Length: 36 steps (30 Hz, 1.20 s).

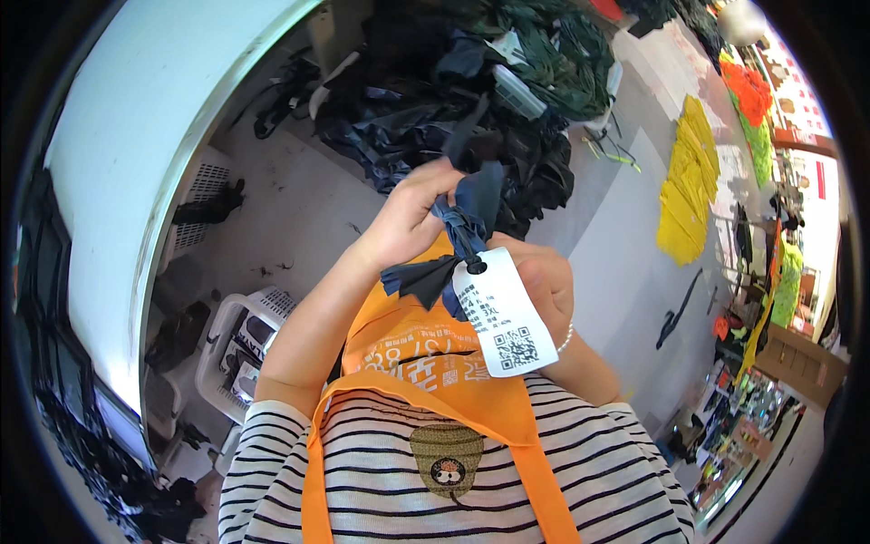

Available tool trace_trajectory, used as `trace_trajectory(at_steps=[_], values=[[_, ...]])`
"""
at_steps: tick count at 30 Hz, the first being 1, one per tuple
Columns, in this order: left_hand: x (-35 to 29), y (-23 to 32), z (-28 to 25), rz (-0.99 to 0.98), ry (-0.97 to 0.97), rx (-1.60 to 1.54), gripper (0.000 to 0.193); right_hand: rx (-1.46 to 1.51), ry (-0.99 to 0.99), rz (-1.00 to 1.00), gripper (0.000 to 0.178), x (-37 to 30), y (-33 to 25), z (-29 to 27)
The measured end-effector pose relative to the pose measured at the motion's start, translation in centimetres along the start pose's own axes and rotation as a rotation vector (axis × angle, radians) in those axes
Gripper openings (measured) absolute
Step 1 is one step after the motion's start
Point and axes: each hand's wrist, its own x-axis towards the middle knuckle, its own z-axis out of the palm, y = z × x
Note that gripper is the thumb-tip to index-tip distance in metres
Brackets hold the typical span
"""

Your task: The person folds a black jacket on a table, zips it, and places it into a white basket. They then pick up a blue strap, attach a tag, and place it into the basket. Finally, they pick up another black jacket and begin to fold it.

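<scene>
Held up before my chest is a tied bundle of dark navy cloth pieces [464, 231], knotted with a cloth strip. From its knot hangs a white paper tag [498, 308] with printing and a square code. My left hand [419, 210] is closed around the upper part of the bundle, with cloth standing up past the fingers. Curled beside the knot, my right hand [544, 276] sits partly behind the tag. Its fingertips are hidden, so what they grip cannot be made out.
Beyond my hands lies a heap of dark cloth bundles [381, 136], with dark green cloth [575, 63] to its right. A white table [145, 136] stands at left, a white basket [213, 372] below it. Yellow cloth [689, 181] lies on the floor at right.
</scene>
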Motion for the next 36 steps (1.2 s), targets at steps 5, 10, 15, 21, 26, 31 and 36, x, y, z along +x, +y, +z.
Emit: trace_trajectory(at_steps=[5,10,15,21,26,31,36], values=[[-7.1,2.5,-0.9,-0.109,0.248,-0.240,0.018,0.142,-0.052,0.007,0.046,-1.5,-0.4,5.8],[-11.5,4.7,-2.3,-0.166,0.373,-0.065,0.017,0.184,-0.208,0.007,0.047,-1.2,-1.1,8.4],[-14.5,6.2,-3.1,-0.092,0.560,-0.067,0.013,0.217,-0.314,-0.058,0.046,-0.8,-1.3,10.0],[-16.9,7.1,-3.7,-0.107,0.705,0.009,0.012,0.054,-0.403,-0.122,0.041,-0.7,-1.7,10.0],[-17.6,5.0,-3.7,-0.136,0.651,0.229,0.010,0.004,-0.128,-0.460,0.037,1.4,-9.8,2.4],[-21.0,0.1,-4.3,-0.308,0.889,-0.082,0.004,0.112,0.086,-0.694,0.034,6.1,-16.6,-3.6],[-23.0,0.3,-7.9,-0.003,1.108,-1.078,0.024,0.215,0.063,-0.434,0.030,9.8,-9.5,0.6]])
